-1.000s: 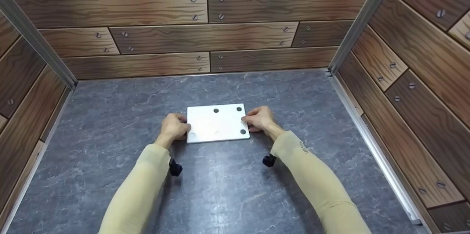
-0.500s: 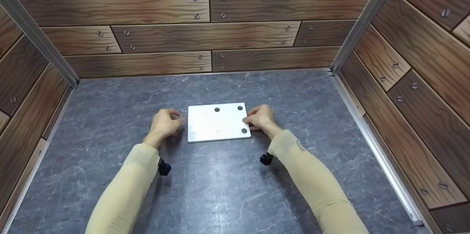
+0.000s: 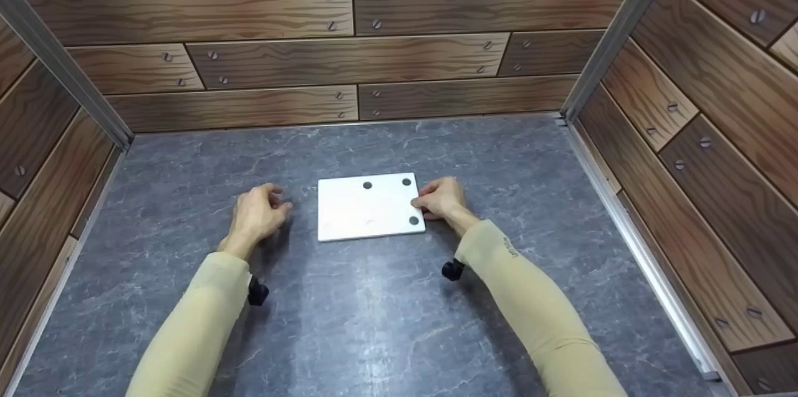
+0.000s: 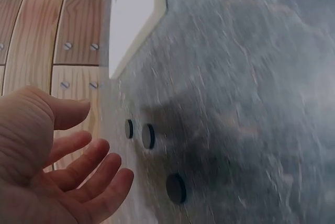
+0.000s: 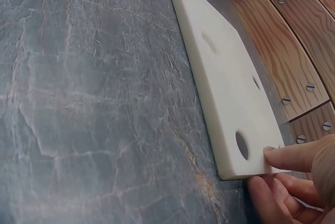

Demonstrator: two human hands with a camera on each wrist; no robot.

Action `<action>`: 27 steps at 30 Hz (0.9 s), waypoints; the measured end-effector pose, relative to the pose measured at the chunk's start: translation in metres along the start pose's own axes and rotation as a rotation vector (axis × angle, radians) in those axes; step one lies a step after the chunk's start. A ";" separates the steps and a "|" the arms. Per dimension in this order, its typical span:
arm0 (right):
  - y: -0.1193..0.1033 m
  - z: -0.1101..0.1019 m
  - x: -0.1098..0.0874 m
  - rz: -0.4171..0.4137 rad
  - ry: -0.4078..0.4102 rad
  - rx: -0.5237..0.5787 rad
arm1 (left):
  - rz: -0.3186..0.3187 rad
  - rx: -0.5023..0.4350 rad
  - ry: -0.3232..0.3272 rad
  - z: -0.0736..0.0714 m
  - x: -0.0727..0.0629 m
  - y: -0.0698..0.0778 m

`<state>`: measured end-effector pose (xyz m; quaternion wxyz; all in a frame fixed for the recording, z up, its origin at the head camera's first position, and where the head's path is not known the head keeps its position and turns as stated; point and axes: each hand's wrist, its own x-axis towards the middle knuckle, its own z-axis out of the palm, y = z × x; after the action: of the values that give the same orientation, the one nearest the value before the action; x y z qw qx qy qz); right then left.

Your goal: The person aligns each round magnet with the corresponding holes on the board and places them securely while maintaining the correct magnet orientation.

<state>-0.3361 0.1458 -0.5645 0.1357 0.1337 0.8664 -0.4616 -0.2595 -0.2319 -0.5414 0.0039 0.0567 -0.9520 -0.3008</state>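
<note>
Wood-plank-pattern walls (image 3: 399, 60) round a grey marbled tabletop (image 3: 374, 322). We see a white board (image 3: 361, 210) flat near the middle, between the hands; dark round holes (image 3: 414, 220) show along its far and right sides. Right grip (image 3: 444, 199) pinches the board's right end, thumb on top beside a hole, other fingers at the edge. Left grip (image 3: 255, 215) is released, fingers loosely curved, apart from the board's left end. In the left wrist view we get three dark discs (image 4: 176, 188) near its fingertips, on the tabletop. Both sleeves (image 3: 536, 297) pale yellow.
</note>
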 end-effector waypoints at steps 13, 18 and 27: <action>0.001 0.001 -0.001 -0.011 0.002 0.025 | 0.151 0.138 -0.011 0.003 -0.007 -0.025; 0.001 0.002 0.000 -0.005 -0.001 0.037 | 0.203 0.149 -0.019 0.003 -0.014 -0.034; 0.004 0.000 -0.003 -0.034 0.002 0.023 | 0.271 0.164 -0.013 -0.003 -0.024 -0.045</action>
<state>-0.3322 0.1475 -0.5663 0.1253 0.1208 0.8633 -0.4738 -0.2311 -0.2677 -0.5642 0.0338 -0.0741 -0.9723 -0.2189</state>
